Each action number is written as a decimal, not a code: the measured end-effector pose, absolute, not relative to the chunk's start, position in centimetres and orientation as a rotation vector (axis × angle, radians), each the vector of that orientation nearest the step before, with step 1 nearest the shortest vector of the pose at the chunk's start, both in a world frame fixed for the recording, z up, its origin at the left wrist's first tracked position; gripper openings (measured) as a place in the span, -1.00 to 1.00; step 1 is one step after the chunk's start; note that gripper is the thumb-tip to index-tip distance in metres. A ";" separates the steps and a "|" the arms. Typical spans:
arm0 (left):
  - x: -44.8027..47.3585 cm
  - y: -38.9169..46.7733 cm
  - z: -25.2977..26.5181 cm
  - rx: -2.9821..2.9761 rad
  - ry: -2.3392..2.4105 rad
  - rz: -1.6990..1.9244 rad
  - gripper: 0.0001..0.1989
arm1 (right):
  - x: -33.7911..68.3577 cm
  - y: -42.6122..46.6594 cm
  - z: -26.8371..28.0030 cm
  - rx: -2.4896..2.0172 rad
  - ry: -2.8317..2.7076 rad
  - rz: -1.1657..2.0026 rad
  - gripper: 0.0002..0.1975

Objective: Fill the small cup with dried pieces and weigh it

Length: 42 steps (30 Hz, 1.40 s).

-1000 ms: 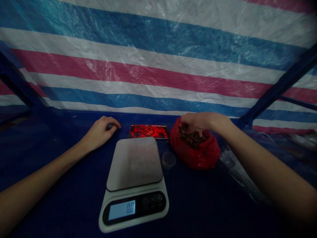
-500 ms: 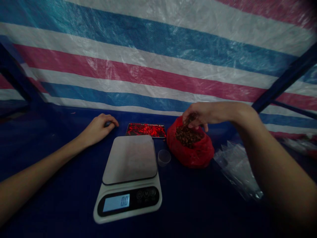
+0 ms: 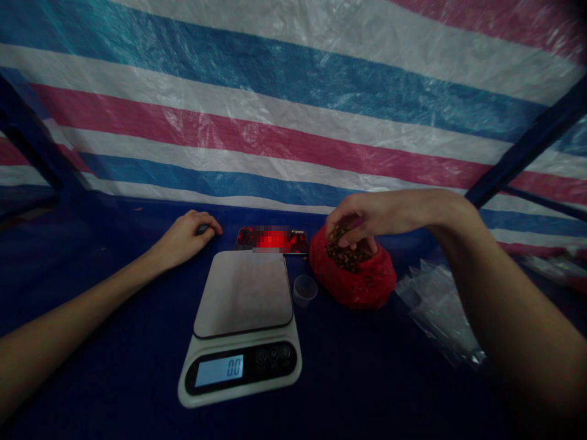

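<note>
Right hand in mouth of red bag

Right wrist bent, fingers curled downward among brown pieces in the bag, right of the scale; fingertips partly hidden, grip cannot be told. Left hand rests on the blue table, loosely curled; dark patch inside unclear, hold undetermined. Phone screen partly pixelated. Both forearms cut off by frame.

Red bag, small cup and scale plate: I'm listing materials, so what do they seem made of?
Red bag: probably thin plastic, slightly glossy, judging by its crinkles. Small cup: likely smooth clear plastic; it looks see-through. Scale plate: perhaps satin metal, given its soft grey sheen.
</note>
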<state>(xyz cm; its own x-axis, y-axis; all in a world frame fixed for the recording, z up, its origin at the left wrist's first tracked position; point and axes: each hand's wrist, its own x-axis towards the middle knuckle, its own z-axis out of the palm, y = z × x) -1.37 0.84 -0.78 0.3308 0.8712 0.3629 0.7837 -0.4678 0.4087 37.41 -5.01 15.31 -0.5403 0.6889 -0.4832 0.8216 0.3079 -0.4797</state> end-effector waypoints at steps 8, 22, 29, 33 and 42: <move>-1.6 1.1 -1.2 2.425 1.533 0.826 -0.66 | 33.7 -6.5 14.4 1.103 2.397 -1.115 -0.76; -1.4 1.0 -1.0 2.445 1.520 0.805 -0.68 | 31.7 -7.6 11.9 0.881 2.587 -0.857 -0.81; -1.4 1.0 -1.0 2.447 1.524 0.816 -0.67 | 31.5 -7.8 12.3 0.903 2.567 -0.796 -0.81; -1.5 1.0 -1.0 2.444 1.519 0.801 -0.68 | 31.4 -7.9 12.4 0.907 2.585 -0.741 -0.80; -1.5 1.1 -1.1 2.461 1.489 0.808 -0.66 | 31.0 -8.6 12.5 0.989 2.624 -0.689 -0.81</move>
